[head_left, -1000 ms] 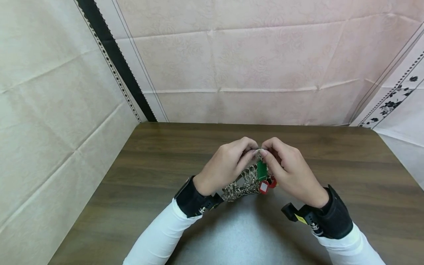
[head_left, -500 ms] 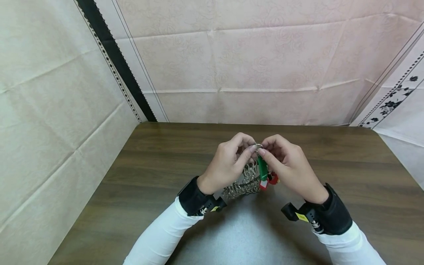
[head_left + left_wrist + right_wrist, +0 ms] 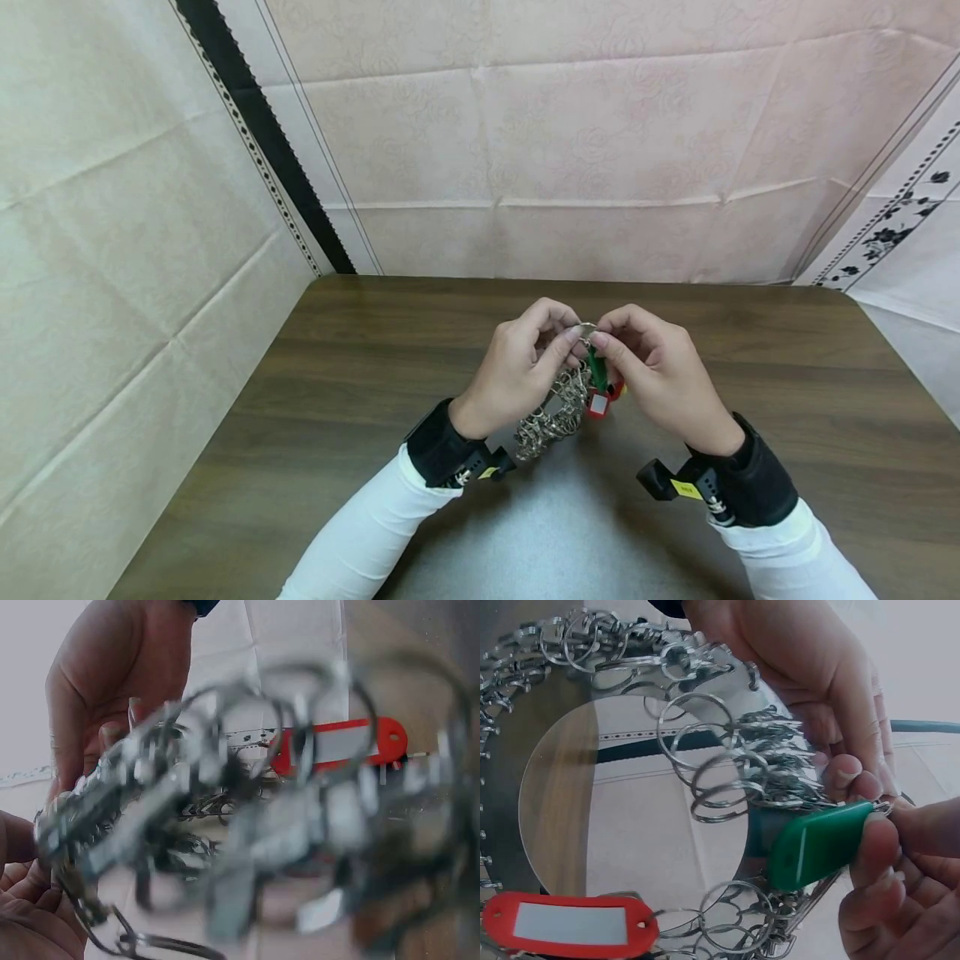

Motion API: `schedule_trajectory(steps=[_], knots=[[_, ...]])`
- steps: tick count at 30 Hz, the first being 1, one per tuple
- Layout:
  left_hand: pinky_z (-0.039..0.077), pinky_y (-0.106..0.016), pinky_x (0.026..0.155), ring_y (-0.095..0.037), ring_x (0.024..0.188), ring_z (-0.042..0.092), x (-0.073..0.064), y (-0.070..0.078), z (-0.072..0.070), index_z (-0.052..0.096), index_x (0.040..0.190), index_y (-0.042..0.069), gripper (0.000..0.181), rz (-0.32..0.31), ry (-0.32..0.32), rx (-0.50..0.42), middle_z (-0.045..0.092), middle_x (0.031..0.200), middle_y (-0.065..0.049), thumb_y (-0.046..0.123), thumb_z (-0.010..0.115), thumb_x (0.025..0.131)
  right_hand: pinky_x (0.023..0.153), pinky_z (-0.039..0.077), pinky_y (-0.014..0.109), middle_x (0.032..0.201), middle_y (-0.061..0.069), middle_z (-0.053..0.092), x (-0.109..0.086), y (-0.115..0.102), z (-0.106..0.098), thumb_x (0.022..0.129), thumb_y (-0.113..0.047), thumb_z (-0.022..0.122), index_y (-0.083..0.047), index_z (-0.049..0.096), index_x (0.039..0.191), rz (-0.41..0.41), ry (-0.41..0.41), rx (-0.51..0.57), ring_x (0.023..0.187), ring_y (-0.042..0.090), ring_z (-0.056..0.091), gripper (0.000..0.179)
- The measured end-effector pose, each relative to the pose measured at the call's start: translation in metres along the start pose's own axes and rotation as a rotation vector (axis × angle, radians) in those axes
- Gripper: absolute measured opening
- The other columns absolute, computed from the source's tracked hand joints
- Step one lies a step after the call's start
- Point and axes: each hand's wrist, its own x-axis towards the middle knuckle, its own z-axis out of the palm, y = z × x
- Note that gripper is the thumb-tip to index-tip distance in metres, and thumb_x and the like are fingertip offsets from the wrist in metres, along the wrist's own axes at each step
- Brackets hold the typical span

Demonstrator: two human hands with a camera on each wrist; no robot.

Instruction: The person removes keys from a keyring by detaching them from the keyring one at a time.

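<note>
My left hand (image 3: 517,362) and right hand (image 3: 660,367) meet above the table, pinching between them the top of a thin metal key ring (image 3: 589,325). Below it dangles a green plastic key tag (image 3: 821,844), close to the right fingertips in the right wrist view. A flat metal hoop (image 3: 510,787) with a round opening also hangs there, crowded around its edge with several silver split rings (image 3: 697,727) and clasps. A red key tag (image 3: 570,924) with a white label hangs at its lower side. Blurred rings fill much of the left wrist view, hiding part of the left hand.
The brown wooden table (image 3: 360,358) lies under both hands. Pale cloth (image 3: 600,150) rises behind it and at the sides. Black wrist bands with small cameras (image 3: 656,479) sit on both forearms.
Both hands have risen slightly and moved a little away from me. The bunch of rings has turned and narrowed, and the green tag has swung from flat-on to nearly edge-on.
</note>
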Motion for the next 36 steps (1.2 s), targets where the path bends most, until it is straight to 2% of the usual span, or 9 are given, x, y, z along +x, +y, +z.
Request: schedule_trajectory(steps=[12,31,36], knots=[[0.056,-0.018,0.070,-0.010,0.076,0.064,0.0009,0.0014,-0.0036,0.056,0.108,0.000,0.007,0.041,-0.032,0.017,0.066,0.084,-0.009,0.006,0.055,0.104,0.057,0.049,0.019,0.073,0.005,0.058,-0.0019,-0.0011,0.0035,0.096,0.011,0.060,0.004,0.060,0.098,-0.092,0.057,-0.027,0.059,0.012,0.054,0.007],[0.056,-0.016,0.074,-0.011,0.079,0.066,0.0005,0.0018,-0.0058,0.056,0.108,0.000,0.006,0.049,-0.077,0.046,0.067,0.087,-0.010,0.003,0.055,0.103,0.053,0.046,0.019,0.073,0.002,0.053,-0.0021,-0.0055,0.0027,0.096,0.011,0.058,0.005,0.058,0.098,-0.089,0.051,-0.045,0.059,0.009,0.050,0.007],[0.055,-0.015,0.075,-0.012,0.079,0.066,0.0006,0.0002,-0.0039,0.056,0.108,-0.001,0.006,0.063,-0.067,0.072,0.067,0.087,-0.009,0.003,0.055,0.103,0.052,0.046,0.020,0.073,0.004,0.053,-0.0021,-0.0061,0.0023,0.096,0.010,0.059,0.004,0.058,0.099,-0.076,0.047,-0.036,0.057,0.011,0.050,0.006]])
